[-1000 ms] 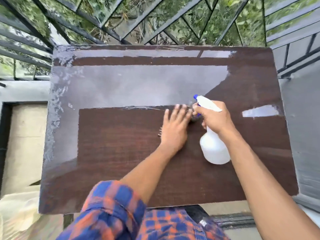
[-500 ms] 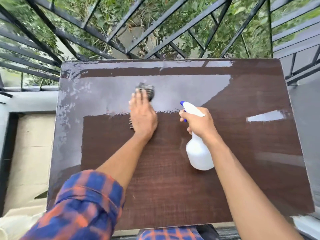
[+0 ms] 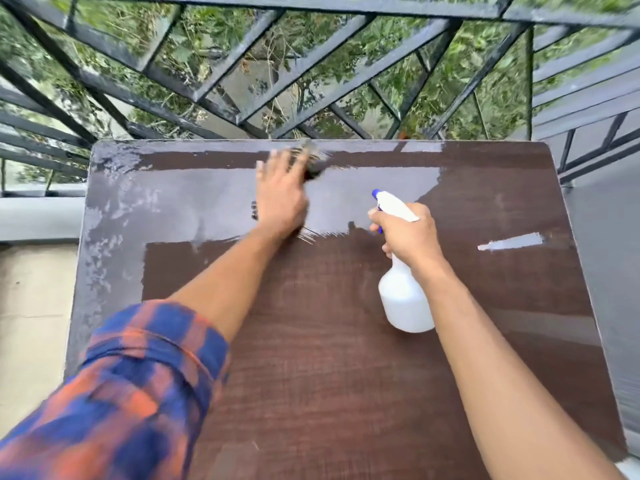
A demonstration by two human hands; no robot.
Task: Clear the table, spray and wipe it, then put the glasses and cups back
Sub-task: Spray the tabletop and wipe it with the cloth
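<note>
A dark brown wooden table (image 3: 311,358) fills the head view, glossy and wet along its far and left parts. My left hand (image 3: 281,195) lies flat near the far edge, pressing a dark cloth (image 3: 313,162) that pokes out blurred beyond the fingers. My right hand (image 3: 407,233) grips the neck of a white spray bottle (image 3: 403,299) with a blue nozzle, held a little above the table's middle right. No glasses or cups are in view.
A black metal railing (image 3: 311,74) runs right behind the far table edge, with greenery beyond. A grey ledge (image 3: 38,216) and pale floor (image 3: 31,323) lie to the left, a grey floor (image 3: 609,254) to the right.
My left hand has slid the cloth from the table's middle up and away to the far edge. The right hand keeps holding the spray bottle in about the same spot.
</note>
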